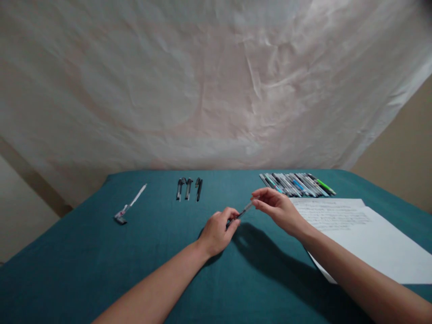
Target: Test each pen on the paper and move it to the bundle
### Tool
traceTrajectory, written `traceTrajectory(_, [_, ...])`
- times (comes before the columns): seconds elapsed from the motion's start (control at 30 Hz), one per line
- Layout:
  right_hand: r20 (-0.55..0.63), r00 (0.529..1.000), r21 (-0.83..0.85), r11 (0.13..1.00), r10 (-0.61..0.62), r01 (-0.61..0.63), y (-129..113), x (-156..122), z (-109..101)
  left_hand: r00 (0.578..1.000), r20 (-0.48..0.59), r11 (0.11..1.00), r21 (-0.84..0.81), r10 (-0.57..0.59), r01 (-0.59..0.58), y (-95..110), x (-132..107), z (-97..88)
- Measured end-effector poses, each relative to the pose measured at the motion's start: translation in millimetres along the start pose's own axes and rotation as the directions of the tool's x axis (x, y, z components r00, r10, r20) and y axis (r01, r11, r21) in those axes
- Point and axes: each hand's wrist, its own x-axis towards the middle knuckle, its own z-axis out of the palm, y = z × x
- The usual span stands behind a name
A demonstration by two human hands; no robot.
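A slim, clear pen [247, 208] slants between my two hands above the middle of the cloth. My left hand [216, 230] rests low and is closed around its darker lower end. At the upper end, my right hand [277, 209] pinches it between thumb and fingertips, raised off the table. Fingers cover both ends, so I cannot tell whether it is one whole pen or parts being held together. The right hand is just in front of a row of pens [297, 185] lying side by side, several with coloured barrels in blue and green.
Sheets of paper [378, 247], the upper one with handwriting, lie under and beside my right forearm. Small groups of dark pen pieces [188, 189] sit at the back centre. To the left are a thin white refill-like stick [137, 196] and a dark cap-like piece [120, 219].
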Motion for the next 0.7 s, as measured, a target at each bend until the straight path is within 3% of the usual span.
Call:
traceTrajectory(0.3, [-0.043,0.998,-0.093,0.995,0.043,-0.047,4,-4,2,1.0,-0.005,1.0,0.009,0.004,-0.004,-1,0,1.8])
traceTrajectory(0.43, [0.11,0.989,0.031,0.994,0.1,-0.104,-1,-4,2,1.0,-0.02,0.999,-0.027,-0.02,0.02,-2,0,1.9])
traceTrajectory(0.57, [0.266,0.96,0.183,0.974,0.082,-0.134,-3,-5,3,1.0,-0.021,0.999,-0.031,-0.019,0.019,-1,1,0.7])
traceTrajectory(0.7, [0.235,0.97,0.165,0.98,0.068,-0.109,8,-6,8,1.0,-0.015,1.0,0.022,0.0,0.0,0,0,-0.2])
